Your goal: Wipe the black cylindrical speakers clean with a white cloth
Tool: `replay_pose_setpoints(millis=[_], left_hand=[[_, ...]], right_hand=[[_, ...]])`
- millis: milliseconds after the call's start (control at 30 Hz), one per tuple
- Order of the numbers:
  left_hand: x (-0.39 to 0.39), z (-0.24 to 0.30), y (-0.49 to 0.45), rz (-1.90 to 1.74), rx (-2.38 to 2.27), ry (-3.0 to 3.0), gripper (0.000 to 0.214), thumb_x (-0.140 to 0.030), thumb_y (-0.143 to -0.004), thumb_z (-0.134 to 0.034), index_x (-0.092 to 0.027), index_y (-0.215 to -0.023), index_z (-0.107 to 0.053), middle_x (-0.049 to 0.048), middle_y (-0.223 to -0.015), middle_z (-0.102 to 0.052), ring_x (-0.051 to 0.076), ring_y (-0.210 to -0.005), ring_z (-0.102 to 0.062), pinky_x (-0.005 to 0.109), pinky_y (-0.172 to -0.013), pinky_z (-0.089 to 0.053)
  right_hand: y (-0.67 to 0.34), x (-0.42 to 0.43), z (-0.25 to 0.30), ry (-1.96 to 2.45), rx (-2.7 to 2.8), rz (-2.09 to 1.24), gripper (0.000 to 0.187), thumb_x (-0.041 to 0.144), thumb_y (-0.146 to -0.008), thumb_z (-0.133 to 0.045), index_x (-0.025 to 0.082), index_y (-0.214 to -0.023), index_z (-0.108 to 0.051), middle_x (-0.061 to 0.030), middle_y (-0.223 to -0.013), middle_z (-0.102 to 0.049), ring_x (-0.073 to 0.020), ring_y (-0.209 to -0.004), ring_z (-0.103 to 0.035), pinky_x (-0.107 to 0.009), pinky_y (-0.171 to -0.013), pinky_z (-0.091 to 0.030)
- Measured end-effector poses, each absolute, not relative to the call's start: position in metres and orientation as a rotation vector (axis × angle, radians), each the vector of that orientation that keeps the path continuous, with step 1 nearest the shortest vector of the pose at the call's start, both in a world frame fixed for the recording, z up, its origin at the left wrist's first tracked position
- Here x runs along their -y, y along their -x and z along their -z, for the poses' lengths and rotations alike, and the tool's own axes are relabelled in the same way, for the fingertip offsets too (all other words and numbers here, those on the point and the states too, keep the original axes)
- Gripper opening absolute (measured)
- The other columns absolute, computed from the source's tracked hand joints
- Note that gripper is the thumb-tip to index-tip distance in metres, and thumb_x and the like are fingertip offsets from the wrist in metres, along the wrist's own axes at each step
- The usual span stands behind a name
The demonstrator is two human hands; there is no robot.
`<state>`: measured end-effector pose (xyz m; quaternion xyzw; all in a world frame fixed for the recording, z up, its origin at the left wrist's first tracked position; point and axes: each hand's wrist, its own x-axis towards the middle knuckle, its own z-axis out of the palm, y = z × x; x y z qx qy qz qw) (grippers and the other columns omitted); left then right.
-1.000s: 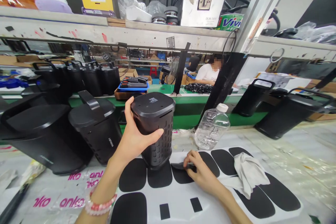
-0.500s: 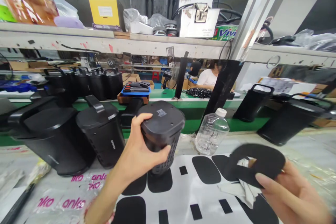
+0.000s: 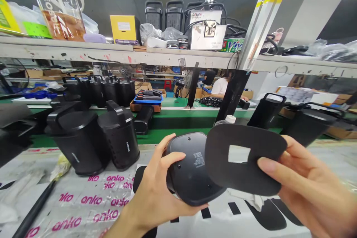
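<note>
Your left hand (image 3: 156,197) grips a black speaker (image 3: 192,173) tipped on its side, with its flat base facing you; your thumb lies across the near edge and the other fingers wrap round behind the body. A small block of white print sits on that base, too fine to read. Your right hand (image 3: 309,189) pinches a black foam pad (image 3: 245,158) with a square hole cut through its middle, fingers closed on its right edge. The pad is held upright just in front of the base and overlaps its right side.

Below your hands, the surface (image 3: 55,189) is covered by clear wrapping printed over and over with "anko" (image 3: 90,199) in pink. A white backing sheet (image 3: 223,219) carries more black pads and small black rectangles, and a white cloth (image 3: 251,199) peeks out under the pad you hold.

To your left stand two more black speakers (image 3: 96,139) with carry handles, each with small white lettering low on its side that cannot be made out. A clear plastic bottle with a white cap (image 3: 230,119) shows just behind the pad.

On the shelf (image 3: 111,54) above, a white machine reads "DELMA" (image 3: 205,16). Beside it a green packet (image 3: 231,46) shows "Viv", and a yellow box (image 3: 122,28) bears a white label. A clear bag (image 3: 60,5) at the far left has large white letters, only partly legible.
</note>
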<state>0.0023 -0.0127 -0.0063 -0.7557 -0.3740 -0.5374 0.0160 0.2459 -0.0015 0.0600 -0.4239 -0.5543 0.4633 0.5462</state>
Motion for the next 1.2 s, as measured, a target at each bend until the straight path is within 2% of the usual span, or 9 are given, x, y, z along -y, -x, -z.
replay_pose_setpoints(millis=[133,200,333,500,600,833,1033,1200], left_hand=[[0.019,0.013,-0.003,1.723,1.158,2.346,0.107,-0.046,-0.056,-0.085,-0.024,-0.140,-0.023,0.0222,-0.142,-0.039,0.035,-0.127,-0.049,0.048,-0.097,-0.051],[0.021,0.014,-0.004,1.730,1.212,2.362,0.112,-0.047,-0.055,-0.086,-0.022,-0.143,-0.022,0.0224,-0.138,-0.045,0.036,-0.122,-0.054,0.049,-0.096,-0.052],[0.021,0.015,-0.004,1.751,1.312,2.381,0.115,-0.046,-0.052,-0.088,-0.021,-0.144,-0.025,0.0217,-0.134,-0.050,0.036,-0.116,-0.059,0.050,-0.094,-0.054],[0.021,0.016,-0.002,1.776,1.267,2.375,0.118,-0.041,-0.050,-0.090,-0.020,-0.145,-0.023,0.0210,-0.136,-0.049,0.035,-0.116,-0.059,0.050,-0.095,-0.054],[0.021,0.016,-0.001,1.781,1.245,2.378,0.115,-0.041,-0.052,-0.089,-0.018,-0.145,-0.026,0.0220,-0.135,-0.050,0.035,-0.116,-0.059,0.050,-0.095,-0.053],[0.020,0.018,0.001,1.777,1.206,2.377,0.121,-0.037,-0.049,-0.090,-0.020,-0.147,-0.020,0.0211,-0.139,-0.046,0.035,-0.118,-0.057,0.049,-0.098,-0.052],[0.019,0.019,0.002,1.782,1.246,2.384,0.120,-0.036,-0.047,-0.091,-0.018,-0.145,-0.024,0.0220,-0.136,-0.049,0.036,-0.116,-0.059,0.050,-0.097,-0.052],[0.018,0.020,0.002,1.791,1.204,2.371,0.123,-0.035,-0.048,-0.091,-0.021,-0.147,-0.020,0.0203,-0.141,-0.045,0.035,-0.117,-0.058,0.050,-0.098,-0.052]], right_hand=[[-0.235,0.007,-0.058,0.985,1.443,-1.235,0.033,0.043,-0.070,-0.078,0.022,-0.086,-0.058,-0.0020,-0.074,-0.062,-0.0138,-0.058,-0.057,-0.021,-0.045,-0.048],[-0.232,0.006,-0.055,0.943,1.533,-1.274,0.030,0.043,-0.073,-0.076,0.022,-0.088,-0.060,-0.0022,-0.075,-0.062,-0.0141,-0.058,-0.057,-0.020,-0.043,-0.047],[-0.230,0.002,-0.050,0.918,1.610,-1.304,0.025,0.040,-0.075,-0.075,0.023,-0.086,-0.061,-0.0014,-0.077,-0.061,-0.0154,-0.064,-0.060,-0.020,-0.045,-0.047],[-0.226,0.004,-0.059,0.946,1.643,-1.364,0.023,0.038,-0.078,-0.074,0.021,-0.085,-0.059,-0.0016,-0.086,-0.060,-0.0117,-0.065,-0.058,-0.017,-0.048,-0.046],[-0.223,0.003,-0.061,0.940,1.659,-1.397,0.021,0.037,-0.080,-0.073,0.022,-0.084,-0.058,-0.0002,-0.084,-0.060,-0.0109,-0.067,-0.057,-0.016,-0.051,-0.046],[-0.225,0.002,-0.057,0.953,1.694,-1.414,0.022,0.037,-0.081,-0.072,0.022,-0.083,-0.057,-0.0002,-0.083,-0.061,-0.0123,-0.070,-0.059,-0.017,-0.051,-0.045],[-0.225,0.000,-0.056,0.951,1.697,-1.394,0.020,0.036,-0.082,-0.071,0.022,-0.085,-0.057,0.0000,-0.083,-0.061,-0.0123,-0.071,-0.059,-0.017,-0.052,-0.045],[-0.224,0.000,-0.059,0.963,1.700,-1.393,0.019,0.037,-0.081,-0.072,0.023,-0.085,-0.059,0.0002,-0.083,-0.061,-0.0118,-0.071,-0.058,-0.017,-0.053,-0.045]])
